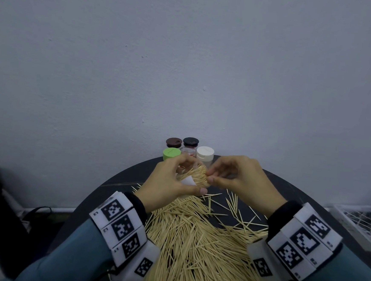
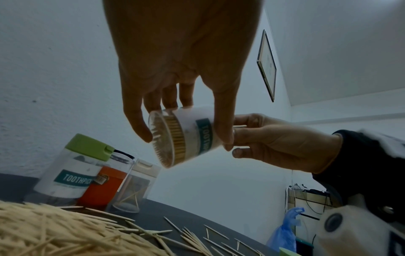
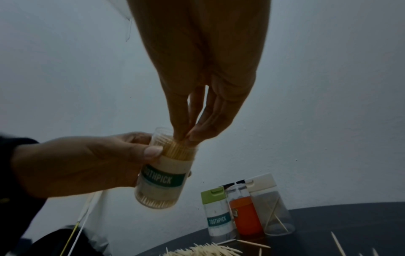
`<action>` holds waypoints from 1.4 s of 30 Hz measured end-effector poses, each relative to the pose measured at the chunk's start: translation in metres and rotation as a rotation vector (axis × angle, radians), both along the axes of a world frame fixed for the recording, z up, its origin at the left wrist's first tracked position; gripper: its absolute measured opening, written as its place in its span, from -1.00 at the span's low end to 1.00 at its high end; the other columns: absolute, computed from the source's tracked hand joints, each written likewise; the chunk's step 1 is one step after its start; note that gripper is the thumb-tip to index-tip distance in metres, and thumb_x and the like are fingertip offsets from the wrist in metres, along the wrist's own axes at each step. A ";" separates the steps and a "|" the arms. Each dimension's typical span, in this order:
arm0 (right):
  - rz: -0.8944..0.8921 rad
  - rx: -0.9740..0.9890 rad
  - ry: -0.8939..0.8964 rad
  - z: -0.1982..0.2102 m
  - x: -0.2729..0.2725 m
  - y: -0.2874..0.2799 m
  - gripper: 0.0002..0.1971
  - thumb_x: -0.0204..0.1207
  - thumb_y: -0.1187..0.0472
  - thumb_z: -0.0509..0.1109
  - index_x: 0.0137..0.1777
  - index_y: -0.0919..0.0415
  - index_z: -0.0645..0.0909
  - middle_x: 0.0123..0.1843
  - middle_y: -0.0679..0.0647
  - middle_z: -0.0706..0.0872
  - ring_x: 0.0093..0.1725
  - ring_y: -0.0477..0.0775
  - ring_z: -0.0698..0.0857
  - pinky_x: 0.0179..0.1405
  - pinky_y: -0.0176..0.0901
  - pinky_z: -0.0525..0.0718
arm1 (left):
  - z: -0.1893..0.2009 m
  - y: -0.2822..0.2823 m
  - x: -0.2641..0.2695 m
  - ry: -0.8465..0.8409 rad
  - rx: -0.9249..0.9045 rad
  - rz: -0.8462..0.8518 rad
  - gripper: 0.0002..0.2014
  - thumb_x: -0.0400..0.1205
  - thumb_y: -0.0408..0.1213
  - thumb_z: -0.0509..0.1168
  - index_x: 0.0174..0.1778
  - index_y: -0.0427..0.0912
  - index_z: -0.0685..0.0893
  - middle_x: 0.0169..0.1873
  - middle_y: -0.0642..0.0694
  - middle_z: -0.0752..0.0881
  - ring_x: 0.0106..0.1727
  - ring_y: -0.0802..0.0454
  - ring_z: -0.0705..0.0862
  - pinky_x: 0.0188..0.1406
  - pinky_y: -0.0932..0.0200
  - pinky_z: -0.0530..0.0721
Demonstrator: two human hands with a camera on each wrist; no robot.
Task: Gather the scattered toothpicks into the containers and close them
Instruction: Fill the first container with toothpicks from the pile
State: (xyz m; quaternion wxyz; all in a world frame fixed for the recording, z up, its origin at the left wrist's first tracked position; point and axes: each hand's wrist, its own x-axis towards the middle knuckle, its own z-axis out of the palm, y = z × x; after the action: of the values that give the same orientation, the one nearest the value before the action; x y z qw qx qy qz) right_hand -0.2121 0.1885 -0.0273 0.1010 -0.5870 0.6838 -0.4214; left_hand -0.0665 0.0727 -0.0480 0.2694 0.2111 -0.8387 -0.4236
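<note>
1. The left hand (image 3: pixel 83 164) is wrapped round a clear toothpick container (image 3: pixel 163 175), thumb on the near wall just under the rim, fingers behind. It holds the container up off the surface, tilted, with the open mouth turned toward the right hand.
2. The right hand (image 3: pixel 197 90) is narrowed to a pinch: its fingertips (image 3: pixel 195 136) sit at the container's mouth, on the ends of the packed toothpicks (image 3: pixel 177 149) inside. Whether it holds any loose sticks I cannot tell.
3. The container looks nearly full. It should be light, rigid and smooth-walled, so a grip round the labelled middle seems safest; squeezing near the thin rim might flex it or let it slip.
4. The toothpicks are very light, stiff, thin and pointed. They probably go in best as a small aligned bundle, pinched near mid-length and fed in parallel to those already packed; crossed sticks would likely jam or snap.
5. The scattered toothpicks (image 1: pixel 194 241) lie in a thick heap on the dark round surface (image 1: pixel 114 185) between the wrists, with strays to the right.
6. At the surface's far edge stand closed containers, with a green lid (image 1: pixel 171 153), a white lid (image 1: pixel 205 153), a brown lid (image 1: pixel 174 142) and a black lid (image 1: pixel 190 142).
</note>
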 end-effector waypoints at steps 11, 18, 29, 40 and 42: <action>0.068 0.034 -0.094 0.002 -0.007 0.002 -0.96 0.32 0.26 0.58 -0.27 0.15 0.77 -0.38 0.02 0.78 -0.39 -0.20 0.71 -0.32 -0.50 0.59 | 0.001 0.001 -0.001 -0.018 0.039 -0.058 -0.48 0.28 -0.22 0.64 0.15 0.01 0.67 -0.02 0.09 0.71 0.04 0.18 0.67 -0.03 0.27 0.66; 0.031 -0.039 -0.124 -0.001 -0.007 -0.005 -0.89 0.35 0.23 0.55 -0.13 0.08 0.79 -0.22 -0.04 0.82 -0.21 -0.19 0.76 -0.15 -0.44 0.65 | 0.001 -0.005 -0.001 0.021 0.164 -0.066 -0.44 0.31 -0.24 0.62 0.24 -0.05 0.64 0.04 0.00 0.71 0.09 0.02 0.70 -0.01 0.17 0.72; -0.061 0.262 -0.204 -0.019 -0.015 -0.063 -0.79 0.58 0.15 0.33 0.11 0.27 0.63 -0.13 0.08 0.74 -0.19 -0.04 0.69 -0.02 -0.24 0.65 | 0.011 -0.035 0.011 0.081 0.314 -0.021 -0.41 0.33 -0.30 0.60 0.28 -0.11 0.60 0.14 -0.11 0.69 0.12 -0.06 0.71 -0.08 0.08 0.74; -0.002 0.817 0.437 -0.037 0.017 -0.127 -0.50 0.57 -0.02 0.33 0.37 0.31 0.49 0.32 0.15 0.61 0.29 0.14 0.58 0.29 -0.09 0.52 | 0.023 -0.063 0.027 0.115 0.292 0.071 -0.43 0.36 -0.35 0.57 0.30 -0.20 0.59 0.05 -0.05 0.64 0.14 -0.02 0.65 -0.13 0.34 0.64; -0.011 0.852 0.484 -0.041 0.023 -0.135 -0.46 0.58 -0.10 0.27 0.38 0.31 0.47 0.31 0.15 0.61 0.28 0.15 0.59 0.24 -0.11 0.52 | 0.025 -0.066 0.030 0.120 0.302 0.073 -0.43 0.37 -0.34 0.57 0.31 -0.19 0.59 0.04 -0.02 0.64 0.11 0.01 0.66 -0.17 0.39 0.66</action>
State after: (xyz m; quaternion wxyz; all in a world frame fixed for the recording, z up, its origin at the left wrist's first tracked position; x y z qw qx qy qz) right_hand -0.1891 0.0537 -0.0687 0.1684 -0.5707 0.8025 0.0439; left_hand -0.0367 0.0068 -0.0235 0.2992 0.2538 -0.7399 -0.5465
